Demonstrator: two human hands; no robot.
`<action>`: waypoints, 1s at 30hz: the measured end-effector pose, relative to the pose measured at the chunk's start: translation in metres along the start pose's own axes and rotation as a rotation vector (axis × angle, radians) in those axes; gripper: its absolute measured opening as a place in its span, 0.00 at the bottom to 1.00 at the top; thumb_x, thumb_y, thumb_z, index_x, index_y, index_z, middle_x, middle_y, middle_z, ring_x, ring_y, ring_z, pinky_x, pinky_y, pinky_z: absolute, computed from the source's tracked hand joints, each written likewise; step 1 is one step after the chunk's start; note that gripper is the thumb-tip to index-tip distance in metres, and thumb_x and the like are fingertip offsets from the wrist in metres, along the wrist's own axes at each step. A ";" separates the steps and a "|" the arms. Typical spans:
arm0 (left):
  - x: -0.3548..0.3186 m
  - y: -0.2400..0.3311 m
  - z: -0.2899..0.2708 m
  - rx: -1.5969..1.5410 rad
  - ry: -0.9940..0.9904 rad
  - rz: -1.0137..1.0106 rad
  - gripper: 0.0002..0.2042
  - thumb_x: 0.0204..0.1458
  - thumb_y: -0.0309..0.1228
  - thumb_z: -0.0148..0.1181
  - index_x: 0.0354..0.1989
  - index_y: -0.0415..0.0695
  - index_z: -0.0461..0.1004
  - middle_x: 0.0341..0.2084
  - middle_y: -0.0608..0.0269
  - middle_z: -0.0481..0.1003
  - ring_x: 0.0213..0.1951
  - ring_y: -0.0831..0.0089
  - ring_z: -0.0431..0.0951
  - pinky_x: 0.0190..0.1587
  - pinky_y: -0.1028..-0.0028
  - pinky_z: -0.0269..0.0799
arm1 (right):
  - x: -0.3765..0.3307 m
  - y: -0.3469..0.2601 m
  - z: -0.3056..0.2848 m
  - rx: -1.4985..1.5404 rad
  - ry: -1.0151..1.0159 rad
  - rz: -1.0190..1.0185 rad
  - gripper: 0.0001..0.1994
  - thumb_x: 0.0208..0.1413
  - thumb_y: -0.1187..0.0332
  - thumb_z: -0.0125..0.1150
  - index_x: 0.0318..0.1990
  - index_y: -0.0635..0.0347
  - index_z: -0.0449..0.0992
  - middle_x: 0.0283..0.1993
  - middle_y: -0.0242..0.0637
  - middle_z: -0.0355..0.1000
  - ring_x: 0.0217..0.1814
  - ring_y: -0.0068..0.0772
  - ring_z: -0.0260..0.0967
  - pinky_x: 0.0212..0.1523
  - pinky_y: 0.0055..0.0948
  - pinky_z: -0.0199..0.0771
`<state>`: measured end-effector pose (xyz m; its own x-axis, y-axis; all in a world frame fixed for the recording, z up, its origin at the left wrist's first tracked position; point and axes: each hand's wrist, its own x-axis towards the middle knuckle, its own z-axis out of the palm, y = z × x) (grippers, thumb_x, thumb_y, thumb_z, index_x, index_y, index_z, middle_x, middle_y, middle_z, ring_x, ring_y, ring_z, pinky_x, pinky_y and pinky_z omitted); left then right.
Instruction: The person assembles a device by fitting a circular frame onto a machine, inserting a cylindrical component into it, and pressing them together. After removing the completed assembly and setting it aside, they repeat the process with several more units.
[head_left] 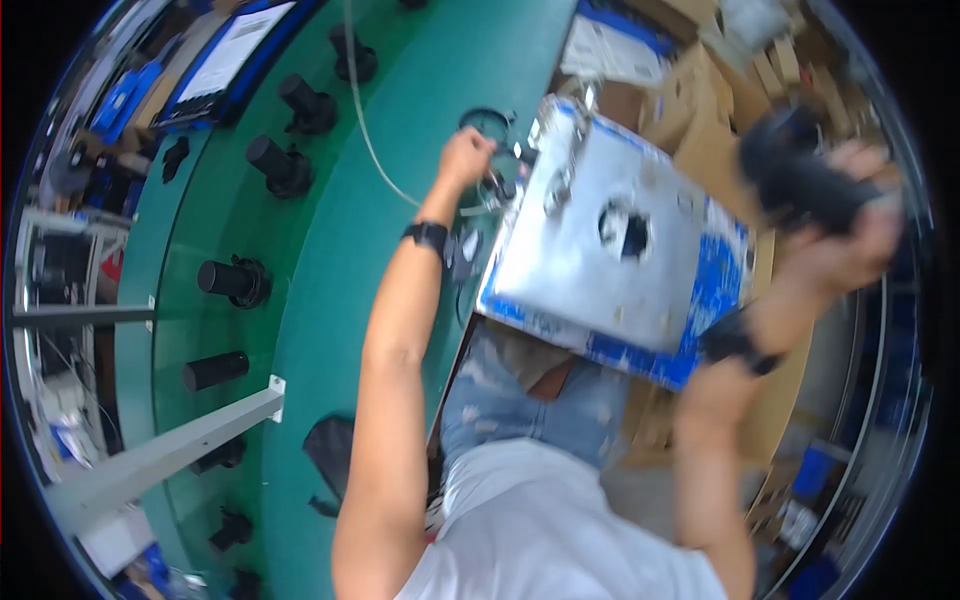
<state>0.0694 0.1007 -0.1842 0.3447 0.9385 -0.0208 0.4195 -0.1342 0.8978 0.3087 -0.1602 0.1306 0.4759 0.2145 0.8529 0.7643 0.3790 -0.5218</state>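
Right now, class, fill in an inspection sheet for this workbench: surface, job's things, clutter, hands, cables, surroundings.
Surface: green curved bench, in two tiers.
Job's things: silver metal panel with blue film edges and a round hole, resting on the person's lap; black cylindrical part, blurred.
Clutter: black cylindrical parts standing in a row on the far tier; black ring near the panel.
Hands: left hand closed around small black pieces at the panel's corner; right hand raised, gripping the black cylindrical part.
Cables: thin pale cable crossing the bench.
Surroundings: cardboard boxes behind the panel; grey metal bar at left.
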 end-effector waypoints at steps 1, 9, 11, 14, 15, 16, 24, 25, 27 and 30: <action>0.004 0.002 -0.005 0.037 -0.015 -0.034 0.13 0.50 0.42 0.60 0.27 0.43 0.74 0.23 0.54 0.78 0.29 0.58 0.79 0.35 0.63 0.73 | 0.034 -0.038 0.008 0.125 0.038 0.082 0.19 0.53 0.60 0.49 0.42 0.70 0.72 0.40 0.48 0.71 0.42 0.38 0.70 0.50 0.36 0.71; -0.028 0.022 -0.012 0.297 -0.020 -0.047 0.15 0.51 0.39 0.55 0.44 0.46 0.74 0.43 0.48 0.76 0.49 0.51 0.74 0.52 0.58 0.68 | -0.032 -0.050 -0.041 0.589 -0.483 0.380 0.22 0.51 0.58 0.56 0.47 0.67 0.66 0.39 0.43 0.66 0.45 0.37 0.64 0.52 0.36 0.64; -0.050 0.030 -0.017 0.281 0.148 0.079 0.16 0.52 0.36 0.54 0.46 0.42 0.73 0.42 0.48 0.76 0.47 0.53 0.75 0.52 0.59 0.69 | -0.063 -0.047 -0.044 0.532 -0.480 0.473 0.22 0.53 0.58 0.59 0.48 0.66 0.65 0.40 0.42 0.66 0.44 0.36 0.64 0.50 0.34 0.65; -0.108 0.066 -0.025 0.067 0.308 0.268 0.13 0.53 0.32 0.55 0.45 0.41 0.73 0.39 0.50 0.77 0.43 0.56 0.76 0.49 0.63 0.70 | -0.092 -0.050 -0.047 0.518 -0.461 0.571 0.22 0.55 0.60 0.58 0.50 0.67 0.65 0.41 0.44 0.67 0.44 0.36 0.66 0.50 0.34 0.67; -0.138 0.086 -0.033 -0.125 0.324 0.362 0.12 0.53 0.30 0.55 0.44 0.40 0.73 0.37 0.52 0.77 0.41 0.58 0.77 0.47 0.65 0.71 | -0.100 -0.053 -0.047 0.573 -0.475 0.632 0.22 0.55 0.60 0.57 0.51 0.67 0.64 0.43 0.46 0.68 0.45 0.37 0.67 0.51 0.34 0.67; -0.172 0.106 -0.040 -0.200 0.275 0.437 0.10 0.52 0.28 0.57 0.43 0.40 0.74 0.38 0.55 0.77 0.40 0.64 0.77 0.44 0.69 0.71 | -0.103 -0.058 -0.043 0.561 -0.549 0.590 0.23 0.55 0.62 0.56 0.53 0.68 0.63 0.45 0.46 0.68 0.47 0.38 0.67 0.52 0.34 0.67; -0.328 0.155 -0.033 -0.352 -0.283 0.536 0.58 0.34 0.31 0.76 0.71 0.44 0.37 0.64 0.47 0.55 0.62 0.55 0.62 0.61 0.61 0.61 | -0.132 -0.130 -0.027 0.664 -0.701 0.676 0.24 0.56 0.69 0.58 0.59 0.66 0.61 0.50 0.42 0.68 0.53 0.29 0.65 0.57 0.29 0.63; -0.335 0.157 -0.030 -0.441 -0.246 0.484 0.60 0.33 0.28 0.76 0.71 0.43 0.34 0.63 0.44 0.56 0.62 0.55 0.61 0.61 0.61 0.60 | -0.135 -0.139 -0.026 0.663 -0.708 0.657 0.24 0.55 0.69 0.60 0.59 0.65 0.62 0.50 0.40 0.68 0.52 0.28 0.65 0.56 0.28 0.63; -0.341 0.155 -0.025 -0.502 -0.108 0.465 0.57 0.33 0.26 0.76 0.70 0.42 0.37 0.59 0.44 0.59 0.59 0.59 0.66 0.58 0.64 0.65 | -0.143 -0.151 -0.025 0.669 -0.710 0.647 0.24 0.54 0.69 0.63 0.57 0.65 0.64 0.49 0.37 0.68 0.51 0.26 0.65 0.55 0.26 0.64; -0.349 0.160 -0.030 -0.573 -0.069 0.408 0.54 0.34 0.24 0.74 0.69 0.42 0.41 0.56 0.50 0.62 0.57 0.64 0.68 0.57 0.67 0.66 | -0.144 -0.161 -0.025 0.641 -0.757 0.623 0.24 0.55 0.69 0.63 0.57 0.65 0.64 0.49 0.35 0.68 0.51 0.25 0.65 0.55 0.25 0.64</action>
<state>-0.0090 -0.2386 -0.0205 0.4405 0.8241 0.3562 -0.2563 -0.2649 0.9296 0.1280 -0.2750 0.0916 0.1445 0.9226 0.3577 0.0285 0.3574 -0.9335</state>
